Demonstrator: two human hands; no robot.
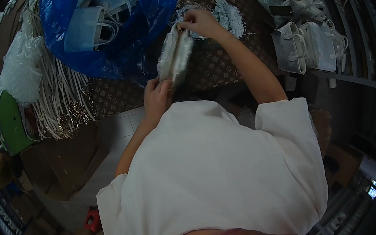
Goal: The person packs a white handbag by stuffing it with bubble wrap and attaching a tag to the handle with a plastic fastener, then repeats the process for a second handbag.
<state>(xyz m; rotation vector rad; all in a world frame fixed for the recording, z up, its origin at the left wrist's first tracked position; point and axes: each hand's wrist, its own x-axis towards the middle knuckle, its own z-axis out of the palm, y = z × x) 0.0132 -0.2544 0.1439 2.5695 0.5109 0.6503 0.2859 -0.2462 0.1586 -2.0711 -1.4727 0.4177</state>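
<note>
A pale bag [175, 56] with clear wrapping on its sides stands tilted over the brown patterned cloth [217, 65]. At its near end my left hand [157, 94] is closed round the lower edge. My right hand [199, 23] pinches a small gold-coloured part at the far end of the bag, fingers pressed together. A blue plastic bag [129, 50] lies open just left of it, with pale bags [83, 29] with looped handles inside. Behind my right hand is a heap of whitish ruffled material [228, 17].
Many white straps with gold clasps [69, 117] hang over the table's front edge at left, beside bubble wrap [20, 74] and a green object [10, 121]. Several finished-looking white bags [314, 42] lie at right by a metal rack [366, 50]. Cardboard boxes [63, 164] stand below.
</note>
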